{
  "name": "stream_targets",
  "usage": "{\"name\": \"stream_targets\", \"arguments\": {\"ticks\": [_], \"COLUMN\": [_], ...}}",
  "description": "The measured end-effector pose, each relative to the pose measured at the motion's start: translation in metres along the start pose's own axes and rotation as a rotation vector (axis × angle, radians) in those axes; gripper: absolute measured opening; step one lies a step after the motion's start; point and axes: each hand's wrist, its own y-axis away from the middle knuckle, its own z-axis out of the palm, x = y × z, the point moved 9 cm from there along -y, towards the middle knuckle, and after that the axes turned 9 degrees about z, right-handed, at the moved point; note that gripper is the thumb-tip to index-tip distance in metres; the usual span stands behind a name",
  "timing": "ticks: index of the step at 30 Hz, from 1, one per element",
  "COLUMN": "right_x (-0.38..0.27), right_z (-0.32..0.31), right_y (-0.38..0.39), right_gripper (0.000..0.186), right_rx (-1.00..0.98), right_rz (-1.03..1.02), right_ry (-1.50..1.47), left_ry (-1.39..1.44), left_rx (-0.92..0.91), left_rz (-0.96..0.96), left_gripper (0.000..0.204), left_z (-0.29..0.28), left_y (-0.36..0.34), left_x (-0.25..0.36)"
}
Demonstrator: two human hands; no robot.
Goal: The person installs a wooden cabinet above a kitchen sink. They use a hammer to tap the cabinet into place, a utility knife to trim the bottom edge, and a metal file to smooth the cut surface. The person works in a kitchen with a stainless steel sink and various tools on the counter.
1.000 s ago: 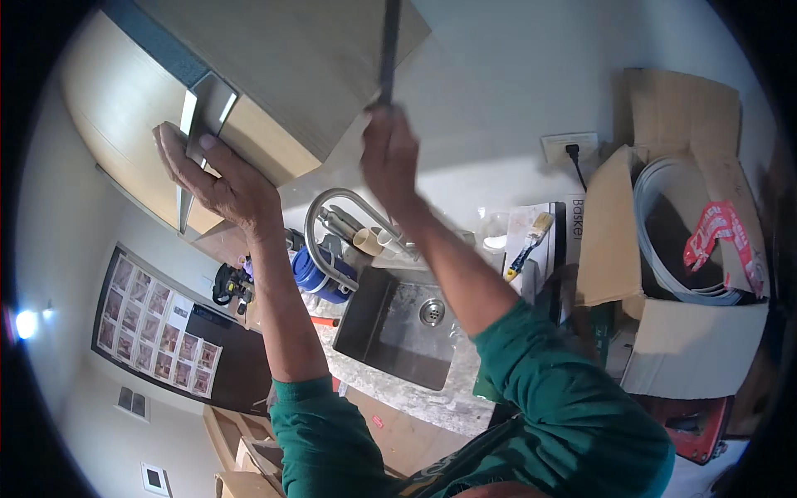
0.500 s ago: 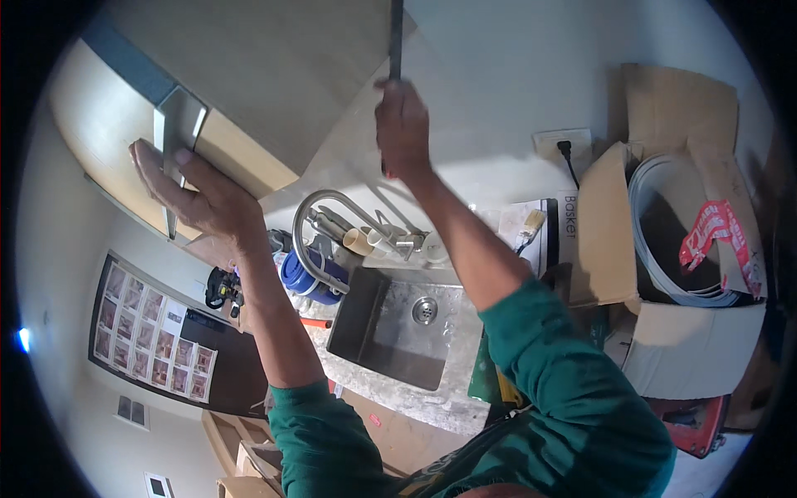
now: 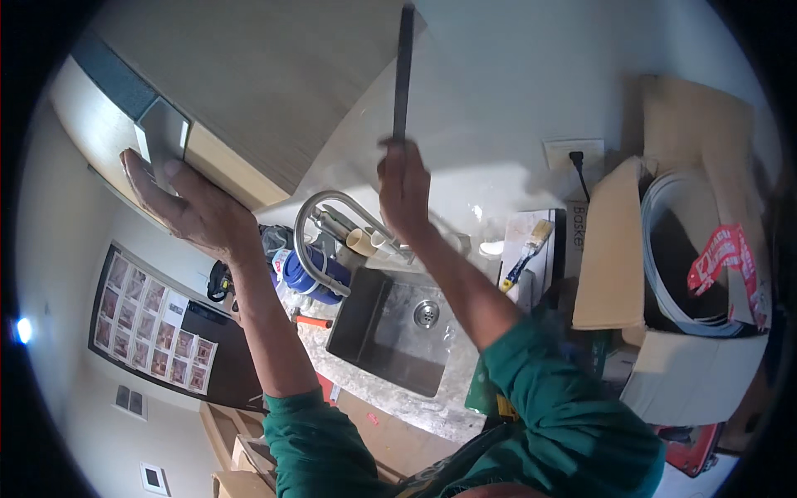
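Observation:
My left hand (image 3: 206, 209) is raised at the upper left. Its thumb and fingers grip a silver metal profile (image 3: 168, 124), which lies against the pale edge of an overhead cabinet (image 3: 245, 176). Above the sink, my right hand (image 3: 405, 189) is closed around the lower end of a long, flat, dark metal bar (image 3: 404, 75). The bar points upward, close to the cabinet's corner and apart from the metal profile. Its grip end is hidden inside my fist, so I cannot tell its exact kind.
Below my hands are a steel sink (image 3: 390, 332) and a curved faucet (image 3: 300, 241). A blue container (image 3: 314, 272) and an orange-handled tool (image 3: 314, 321) lie left of it. On the right are a paintbrush (image 3: 527, 257), a wall outlet (image 3: 573, 155) and an open cardboard box (image 3: 610, 249) holding coiled white material.
My right hand has come down with the dark bar, showing more of the bar's length. My left hand keeps its grip on the metal profile, and the whole view has shifted slightly.

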Motion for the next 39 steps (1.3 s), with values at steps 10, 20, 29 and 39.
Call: {"name": "stream_targets", "arguments": {"ticks": [10,20,29,39], "right_x": [0.016,0.011,0.009,-0.021], "right_z": [-0.004,-0.023,-0.009,-0.012], "right_y": [-0.058,-0.12,-0.028,0.022], "right_gripper": [0.025,0.026,0.02,0.018], "right_rx": [-0.006,0.039,-0.058,-0.213], "right_rz": [0.125,0.115,-0.072,0.075], "right_ry": [-0.008,0.154,0.132,0.247], "left_ry": [0.012,0.05,0.057,0.043], "left_rx": [0.033,0.064,0.069,0.072], "left_rz": [-0.023,0.021,0.054,0.076], "left_gripper": [0.062,0.049,0.043,0.043], "left_z": [-0.002,0.011,0.0,-0.006], "left_y": [0.003,-0.001,0.0,0.001], "left_x": [-0.007,0.012,0.009,0.003]}}
